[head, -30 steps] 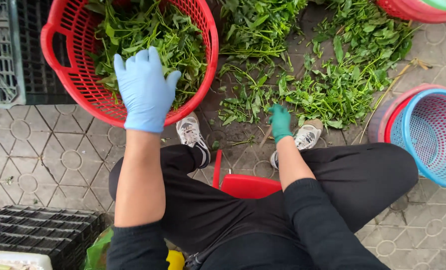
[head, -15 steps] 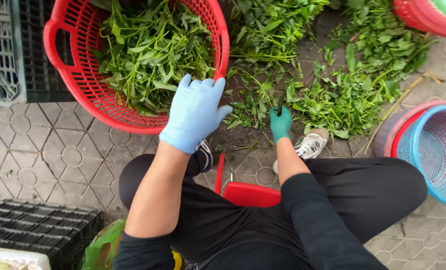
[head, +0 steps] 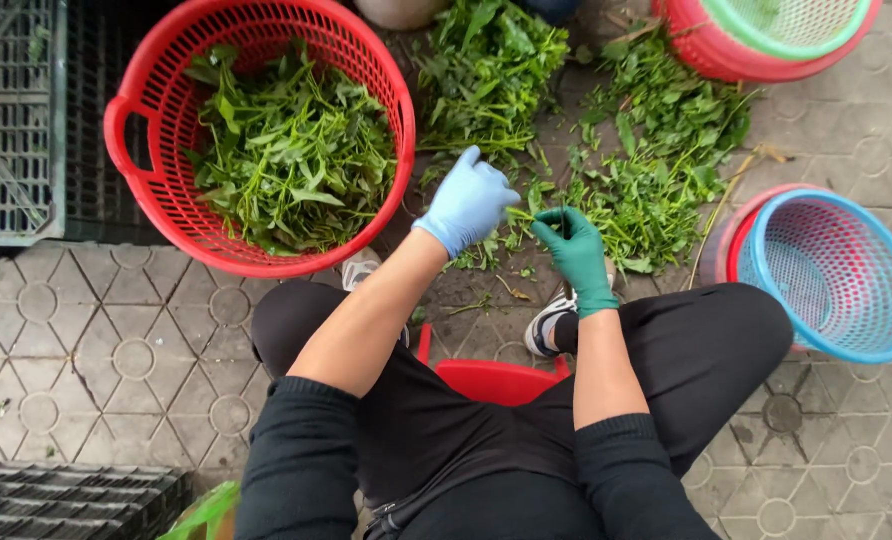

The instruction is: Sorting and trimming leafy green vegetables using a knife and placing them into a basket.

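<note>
My left hand (head: 469, 203), in a light blue glove, reaches toward a green sprig (head: 526, 213) and touches its left end. My right hand (head: 576, 255), in a dark green glove, pinches the same sprig at its right end. Both hands hover over a heap of loose leafy greens (head: 636, 170) spread on the tiled ground. To the left stands a red round basket (head: 126, 130) filled with picked green leaves (head: 291, 160). I sit on a low red stool (head: 496, 380) with my knees apart.
A blue basket nested in a red one (head: 834, 275) stands at the right. More stacked baskets (head: 766, 40) sit at the top right. Grey plastic crates (head: 16, 120) lie at the left, black crates (head: 66, 500) at the bottom left.
My left hand has swung from above the red basket rightward to the sprig held by my right hand. The view has shifted, so the basket sits lower in frame.
</note>
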